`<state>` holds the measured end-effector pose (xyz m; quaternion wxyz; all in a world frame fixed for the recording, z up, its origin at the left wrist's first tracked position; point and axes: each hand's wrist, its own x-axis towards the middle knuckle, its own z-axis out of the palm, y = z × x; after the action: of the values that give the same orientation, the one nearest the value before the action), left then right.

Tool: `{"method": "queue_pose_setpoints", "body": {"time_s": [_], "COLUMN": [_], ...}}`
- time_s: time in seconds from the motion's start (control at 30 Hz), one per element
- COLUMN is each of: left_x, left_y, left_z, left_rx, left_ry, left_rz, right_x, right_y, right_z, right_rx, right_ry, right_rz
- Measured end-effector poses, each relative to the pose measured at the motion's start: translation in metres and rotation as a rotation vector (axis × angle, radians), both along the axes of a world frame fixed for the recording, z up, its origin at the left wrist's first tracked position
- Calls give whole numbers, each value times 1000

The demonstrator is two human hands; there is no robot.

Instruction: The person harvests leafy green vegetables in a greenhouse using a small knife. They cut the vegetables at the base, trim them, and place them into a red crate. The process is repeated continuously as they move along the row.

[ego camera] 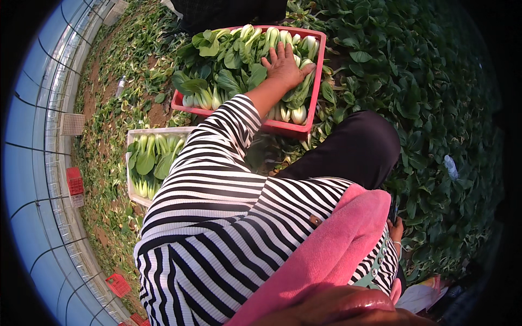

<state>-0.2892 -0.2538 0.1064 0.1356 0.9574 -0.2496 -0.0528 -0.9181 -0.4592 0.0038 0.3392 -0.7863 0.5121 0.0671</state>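
Note:
My left hand lies palm down with its fingers spread on heads of bok choy. These are packed in a red plastic crate, white stem ends showing along its right side and near edge. My striped sleeve crosses in front of the crate's near wall. Low on the right, my right hand is partly hidden behind my clothing and a pink towel. Something dark shows beside its fingers; whether it is gripped cannot be told.
A white crate with more bok choy stands at left, partly behind my sleeve. Growing leafy plants fill the right. Dark fabric is beyond the red crate. A plastic bottle and cut leaves lie leftward; red baskets line the greenhouse wall.

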Motion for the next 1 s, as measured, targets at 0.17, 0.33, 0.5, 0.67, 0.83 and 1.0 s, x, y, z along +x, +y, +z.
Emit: {"method": "queue_pose_setpoints", "body": {"time_s": [0.17, 0.33, 0.5, 0.67, 0.83, 1.0], "left_x": [68, 169, 150, 147, 173, 181], "left_y": [25, 92, 108, 96, 102, 102], "left_z": [68, 86, 3, -36, -44, -25], "left_rx": [-405, 252, 33, -82, 8, -165], "left_ry": [-317, -398, 206, 153, 211, 443], "left_rz": [-184, 257, 588, 694, 753, 372], "right_x": [-16, -26, -45, -56, -21, -12], "right_y": [2, 12, 21, 19, 18, 26], "right_z": [-8, -5, -9, -9, 16, 24], "right_rx": [-29, -16, 207, 272, 172, 150], "right_ry": [-15, 32, -281, -191, -388, -639], "right_rz": [50, -20, -262, -405, -671, -985]}}
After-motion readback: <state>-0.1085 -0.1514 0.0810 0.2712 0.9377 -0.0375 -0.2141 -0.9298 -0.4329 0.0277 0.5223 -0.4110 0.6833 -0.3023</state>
